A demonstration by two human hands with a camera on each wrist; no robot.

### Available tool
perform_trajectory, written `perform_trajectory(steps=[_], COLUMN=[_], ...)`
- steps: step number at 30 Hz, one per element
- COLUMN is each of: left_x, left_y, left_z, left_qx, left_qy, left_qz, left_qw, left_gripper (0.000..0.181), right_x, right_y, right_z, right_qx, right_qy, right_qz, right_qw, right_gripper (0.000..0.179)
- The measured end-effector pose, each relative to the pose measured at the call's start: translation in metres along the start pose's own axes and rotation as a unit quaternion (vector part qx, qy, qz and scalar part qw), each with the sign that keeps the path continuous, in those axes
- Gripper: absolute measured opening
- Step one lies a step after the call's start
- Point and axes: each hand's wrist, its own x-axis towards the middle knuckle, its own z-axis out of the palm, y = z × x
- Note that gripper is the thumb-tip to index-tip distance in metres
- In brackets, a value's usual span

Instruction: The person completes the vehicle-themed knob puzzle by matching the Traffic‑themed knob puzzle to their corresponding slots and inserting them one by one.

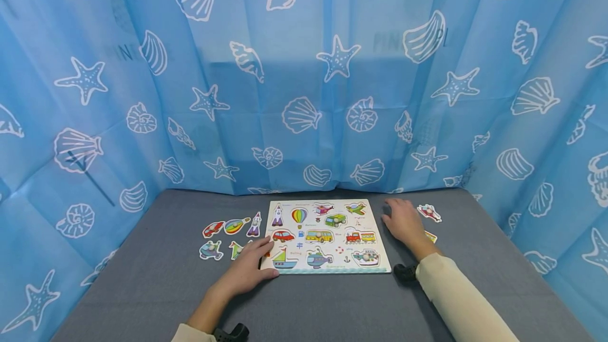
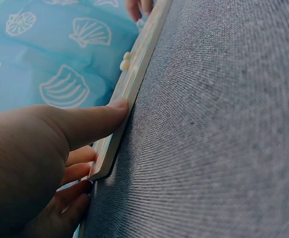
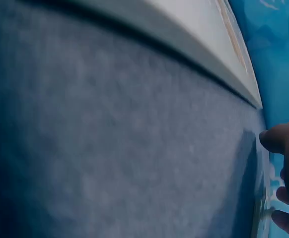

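A wooden peg puzzle board [image 1: 349, 255] printed with vehicles lies on the grey table. My left hand [image 1: 249, 267] holds its near left corner, thumb [image 2: 97, 124] along the front edge and fingers at the left side. Just off the board's right edge is my right hand [image 1: 405, 221], its fingers loosely bent and nothing visible between them. In the right wrist view, that hand's thumb [image 3: 278, 138] stands apart from the other fingers. A helicopter piece [image 1: 429, 213] lies to its right, with another piece [image 1: 431, 236] partly hidden by the wrist.
Left of the board lie loose pieces: a red car [image 1: 213, 229], a balloon [image 1: 236, 226], a rocket [image 1: 255, 225], a submarine [image 1: 211, 250] and a sailboat [image 1: 235, 249] partly covered by my left hand. A blue shell-patterned curtain [image 1: 294, 141] encloses the table's back and sides.
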Motion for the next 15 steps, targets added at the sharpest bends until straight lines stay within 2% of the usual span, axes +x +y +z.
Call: perform_trajectory(steps=[5,15], left_x=[-0.0002,0.0002], left_y=[0.0003,-0.0016], left_z=[0.0001,0.0012], left_qx=[0.004,0.005], left_qy=[0.003,0.004], left_qz=[0.0,0.001], left_qw=[1.0,1.0], left_gripper=[0.071,0.071], right_x=[0.0001,0.0022], right_y=[0.0061,0.0105], right_z=[0.0001,-0.0018], right_qx=[-0.014,0.0], right_qy=[-0.002,-0.039], right_qz=[0.015,0.089], right_qw=[0.9998,0.9953], right_gripper=[0.051,0.061])
